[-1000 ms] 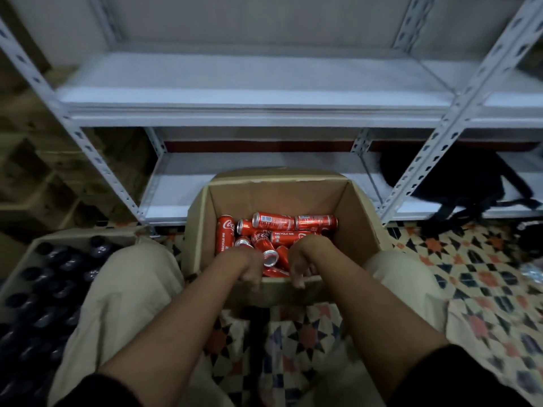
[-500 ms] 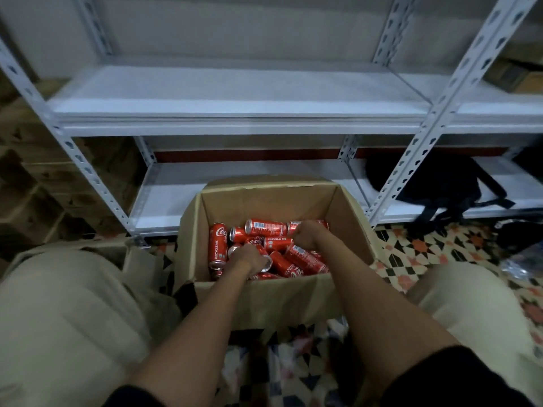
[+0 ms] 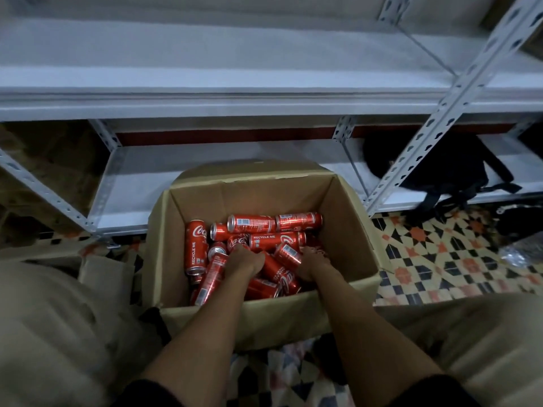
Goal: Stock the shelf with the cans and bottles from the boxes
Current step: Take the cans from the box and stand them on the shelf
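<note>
My shiny red metal cans [image 3: 252, 248] lie flat in the brown cardboard box [image 3: 346, 218], pointing every way. My left hand [image 3: 245, 262] and right hand [image 3: 313, 264] reach in; I cannot tell either grip.

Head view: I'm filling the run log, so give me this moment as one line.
stage: picking | left hand: among red cans | right hand: among cans | cardboard box: open | shelf: no cans seen

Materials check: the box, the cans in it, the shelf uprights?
Box: brown corrugated cardboard, matte, creased folded flaps.
Cans: likely aluminium, glossy red print, bare silvery rims.
Shelf uprights: probably painted steel, pale grey, perforated slotted angle.
</note>
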